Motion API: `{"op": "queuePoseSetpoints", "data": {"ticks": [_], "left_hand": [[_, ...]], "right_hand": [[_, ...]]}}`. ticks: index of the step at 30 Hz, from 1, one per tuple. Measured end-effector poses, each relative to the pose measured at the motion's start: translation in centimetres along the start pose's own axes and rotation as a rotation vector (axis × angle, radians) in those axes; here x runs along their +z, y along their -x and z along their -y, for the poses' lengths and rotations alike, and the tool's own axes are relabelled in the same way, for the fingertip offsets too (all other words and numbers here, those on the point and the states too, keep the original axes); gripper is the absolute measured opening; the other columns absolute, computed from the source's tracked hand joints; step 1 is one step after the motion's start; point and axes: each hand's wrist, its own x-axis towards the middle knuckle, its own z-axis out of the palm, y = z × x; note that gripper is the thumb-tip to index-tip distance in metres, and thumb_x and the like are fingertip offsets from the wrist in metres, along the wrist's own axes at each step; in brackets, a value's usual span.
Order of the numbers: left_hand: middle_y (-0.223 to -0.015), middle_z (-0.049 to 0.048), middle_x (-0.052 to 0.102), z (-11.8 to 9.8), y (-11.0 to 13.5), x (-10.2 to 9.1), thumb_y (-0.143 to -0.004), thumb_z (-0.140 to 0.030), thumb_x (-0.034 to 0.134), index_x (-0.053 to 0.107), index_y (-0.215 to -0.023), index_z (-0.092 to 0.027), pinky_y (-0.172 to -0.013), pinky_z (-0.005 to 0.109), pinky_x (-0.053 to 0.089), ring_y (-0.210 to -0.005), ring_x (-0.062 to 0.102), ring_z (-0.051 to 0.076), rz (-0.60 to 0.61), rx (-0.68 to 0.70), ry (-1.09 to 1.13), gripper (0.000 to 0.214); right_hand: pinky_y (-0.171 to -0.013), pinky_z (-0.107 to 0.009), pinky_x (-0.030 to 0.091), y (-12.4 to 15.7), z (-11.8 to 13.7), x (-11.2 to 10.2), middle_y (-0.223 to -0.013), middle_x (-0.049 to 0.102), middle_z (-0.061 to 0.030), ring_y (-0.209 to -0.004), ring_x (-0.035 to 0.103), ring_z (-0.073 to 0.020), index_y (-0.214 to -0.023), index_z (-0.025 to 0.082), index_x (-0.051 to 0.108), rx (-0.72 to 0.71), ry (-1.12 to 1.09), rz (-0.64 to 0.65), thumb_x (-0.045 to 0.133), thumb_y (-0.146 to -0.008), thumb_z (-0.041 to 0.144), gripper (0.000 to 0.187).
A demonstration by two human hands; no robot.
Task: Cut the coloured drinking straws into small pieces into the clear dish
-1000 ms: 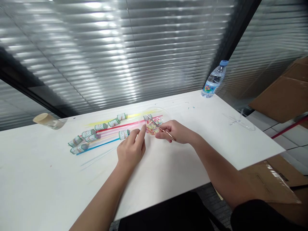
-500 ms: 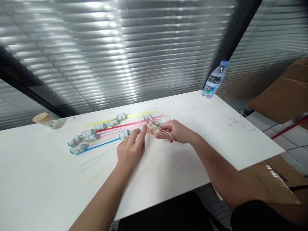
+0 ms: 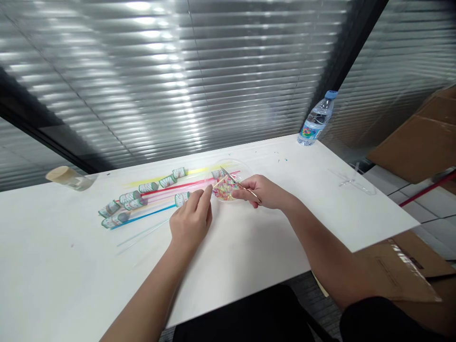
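My right hand [image 3: 258, 189] is closed around the handles of a pair of scissors [image 3: 239, 181], with the blades parted and pointing left. Beneath the blades, a clear round dish [image 3: 245, 164] holds a heap of small multicoloured pieces [image 3: 225, 191]. Just left of the dish, my left hand [image 3: 190, 216] has its fingers pressed together around the end of a thin pale straw [image 3: 220, 180], which reaches toward the blades. Beside that hand lie long thin coloured straws, among them a blue one [image 3: 149, 215] and a red one [image 3: 167, 187].
Several short patterned rolls [image 3: 114, 220] lie among the straws. A jar with a wooden lid [image 3: 67, 178] is on the left. At the back right stands a water bottle [image 3: 317, 119], with a clear plastic piece [image 3: 352, 180] nearer the right edge. Cardboard boxes [image 3: 395, 266] sit beside the table.
The scissor blades have parted and lifted slightly over the dish. A pale straw now shows beyond my left fingertips. My left hand has shifted slightly left.
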Motion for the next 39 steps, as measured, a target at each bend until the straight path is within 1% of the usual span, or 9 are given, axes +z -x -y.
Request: {"op": "queuePoseSetpoints", "data": {"ticks": [7, 11, 14, 17, 19, 24, 28, 31, 39], "left_hand": [[-0.093, 0.0022, 0.072, -0.09, 0.00, -0.16, -0.087, -0.016, 0.046, 0.060, -0.125, -0.026, -0.047, 0.023, 0.032, -0.062, 0.060, 0.009, 0.024, -0.005, -0.019, 0.042], [-0.091, 0.0030, 0.072, -0.16, -0.01, -0.18, -0.087, -0.016, 0.044, 0.060, -0.126, -0.026, -0.047, 0.023, 0.032, -0.061, 0.060, 0.009, 0.056, -0.028, -0.019, 0.042], [-0.090, 0.0019, 0.072, -0.12, 0.03, -0.07, -0.087, -0.015, 0.045, 0.059, -0.126, -0.025, -0.046, 0.023, 0.031, -0.060, 0.060, 0.009, 0.037, -0.017, 0.013, 0.042], [-0.089, 0.0004, 0.072, -0.08, 0.08, 0.03, -0.086, -0.013, 0.047, 0.057, -0.128, -0.025, -0.046, 0.023, 0.032, -0.060, 0.060, 0.008, -0.002, 0.015, 0.032, 0.044], [-0.089, 0.0000, 0.072, -0.09, 0.11, 0.06, -0.086, -0.013, 0.047, 0.055, -0.130, -0.025, -0.047, 0.022, 0.033, -0.061, 0.060, 0.008, -0.001, 0.023, 0.042, 0.047], [-0.090, 0.0033, 0.071, -0.09, 0.07, 0.00, -0.087, -0.015, 0.044, 0.057, -0.129, -0.025, -0.045, 0.023, 0.031, -0.059, 0.059, 0.009, 0.073, -0.031, 0.027, 0.045], [-0.089, 0.0034, 0.072, -0.11, -0.01, -0.09, -0.087, -0.015, 0.043, 0.058, -0.126, -0.023, -0.045, 0.023, 0.031, -0.059, 0.059, 0.009, 0.057, -0.041, 0.014, 0.043], [-0.088, 0.0017, 0.072, -0.23, -0.03, -0.19, -0.087, -0.014, 0.044, 0.058, -0.127, -0.024, -0.044, 0.024, 0.029, -0.057, 0.058, 0.008, 0.045, -0.017, 0.038, 0.043], [-0.088, 0.0003, 0.073, -0.41, -0.24, -0.53, -0.086, -0.012, 0.046, 0.060, -0.124, -0.023, -0.045, 0.024, 0.031, -0.054, 0.058, 0.007, 0.008, 0.039, 0.001, 0.042]], "right_hand": [[-0.046, -0.023, 0.026, -0.06, -0.26, -0.13, -0.048, 0.042, 0.0052, -0.047, 0.035, -0.0079, -0.059, 0.019, 0.041, -0.002, -0.040, -0.030, 0.058, -0.084, 0.056, 0.048], [-0.045, -0.023, 0.026, -0.10, -0.33, -0.08, -0.047, 0.043, 0.0048, -0.046, 0.036, -0.0077, -0.060, 0.019, 0.042, -0.041, -0.096, 0.025, 0.057, -0.085, 0.058, 0.049], [-0.043, -0.022, 0.024, -0.06, -0.22, 0.03, -0.046, 0.044, 0.0051, -0.043, 0.034, -0.0064, -0.062, 0.018, 0.044, -0.018, -0.131, 0.075, 0.058, -0.084, 0.058, 0.048], [-0.041, -0.021, 0.023, -0.01, -0.11, 0.13, -0.046, 0.045, 0.0052, -0.042, 0.033, -0.0059, -0.063, 0.018, 0.045, 0.001, -0.161, 0.090, 0.058, -0.084, 0.057, 0.047], [-0.041, -0.021, 0.023, -0.02, -0.11, 0.16, -0.046, 0.046, 0.0048, -0.042, 0.035, -0.0063, -0.063, 0.018, 0.045, 0.001, -0.165, 0.094, 0.058, -0.084, 0.057, 0.047], [-0.044, -0.022, 0.026, -0.01, -0.22, -0.03, -0.048, 0.046, 0.0041, -0.044, 0.036, -0.0075, -0.062, 0.018, 0.044, -0.024, -0.136, 0.058, 0.056, -0.085, 0.059, 0.049], [-0.047, -0.024, 0.026, 0.05, -0.15, -0.12, -0.049, 0.044, 0.0037, -0.047, 0.036, -0.0080, -0.057, 0.018, 0.042, -0.048, -0.054, 0.079, 0.055, -0.084, 0.062, 0.053], [-0.047, -0.023, 0.026, -0.01, -0.07, 0.09, -0.049, 0.042, 0.0043, -0.048, 0.036, -0.0085, -0.059, 0.018, 0.043, -0.037, -0.017, 0.101, 0.054, -0.085, 0.062, 0.052], [-0.047, -0.024, 0.025, -0.21, -0.15, 0.44, -0.050, 0.041, 0.0048, -0.048, 0.035, -0.0087, -0.061, 0.019, 0.042, -0.037, 0.030, 0.081, 0.054, -0.085, 0.062, 0.051]]}}
